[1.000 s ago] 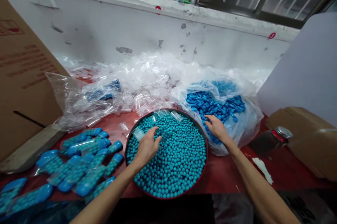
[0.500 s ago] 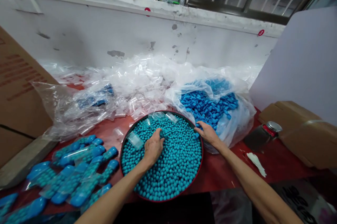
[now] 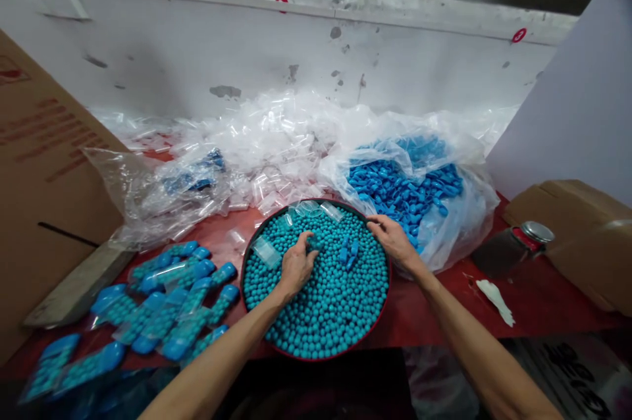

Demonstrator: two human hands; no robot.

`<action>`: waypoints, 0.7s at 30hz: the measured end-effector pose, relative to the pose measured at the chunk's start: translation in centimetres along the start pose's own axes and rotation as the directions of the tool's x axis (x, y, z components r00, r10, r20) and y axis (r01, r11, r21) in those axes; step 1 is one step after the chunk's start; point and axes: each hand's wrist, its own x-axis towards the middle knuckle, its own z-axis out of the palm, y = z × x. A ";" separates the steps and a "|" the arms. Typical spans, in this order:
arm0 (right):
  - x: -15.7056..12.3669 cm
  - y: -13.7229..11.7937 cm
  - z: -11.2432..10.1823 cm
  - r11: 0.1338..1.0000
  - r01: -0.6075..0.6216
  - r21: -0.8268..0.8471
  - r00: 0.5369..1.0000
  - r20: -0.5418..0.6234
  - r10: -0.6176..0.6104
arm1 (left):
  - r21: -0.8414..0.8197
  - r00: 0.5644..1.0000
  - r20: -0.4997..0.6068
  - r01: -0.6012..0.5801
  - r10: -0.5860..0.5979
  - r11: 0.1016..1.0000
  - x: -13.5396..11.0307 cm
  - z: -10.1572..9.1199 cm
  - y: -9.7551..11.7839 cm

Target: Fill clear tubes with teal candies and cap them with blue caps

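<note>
A round tray (image 3: 241,288) with a dark red rim holds many turquoise beads (image 3: 316,321). My left hand (image 3: 296,268) is over the beads, its thumb and fingers closed round a small clear plastic case (image 3: 313,242) with turquoise showing through it. At the tray's right rim is my right hand (image 3: 394,241), fingers stretched out and nothing visible in them. Several blue caps (image 3: 348,251) lie on the beads between my hands. Empty clear cases (image 3: 266,252) rest on the beads near the left and far rim.
Bead-filled cases with blue caps (image 3: 185,308) lie on the red table at left. Behind the tray are a heap of clear cases (image 3: 276,143) and a plastic bag of blue caps (image 3: 395,189). A jar (image 3: 513,249) and cardboard (image 3: 573,242) stand right, a carton (image 3: 49,163) left.
Blue caps now lie on the beads where none showed before. My right hand, which had a blue piece at its fingertips, now shows none. The view has shifted slightly.
</note>
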 end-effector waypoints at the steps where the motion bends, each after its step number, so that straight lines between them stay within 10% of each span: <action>1: -0.1 0.1 -0.9 1.000 -0.018 -0.013 0.999 -0.026 0.018 | -0.053 1.000 -0.010 -0.002 0.001 0.999 0.0 -0.1 -0.2; 5: -1.0 0.1 -2.7 0.991 0.022 -0.134 1.000 -0.016 -0.024 | -0.285 0.999 -0.037 0.009 -0.021 0.958 -0.4 -0.8 -0.5; 15: -1.4 -3.1 1.9 0.795 0.178 -0.580 0.958 0.287 -0.005 | -0.552 0.992 0.105 0.121 -0.075 0.825 -1.9 -0.7 -0.4; 21: -1.2 -2.7 4.3 0.666 -0.102 -0.739 0.910 0.200 0.362 | -0.593 0.987 0.142 0.148 -0.078 0.792 -1.8 -0.2 -1.0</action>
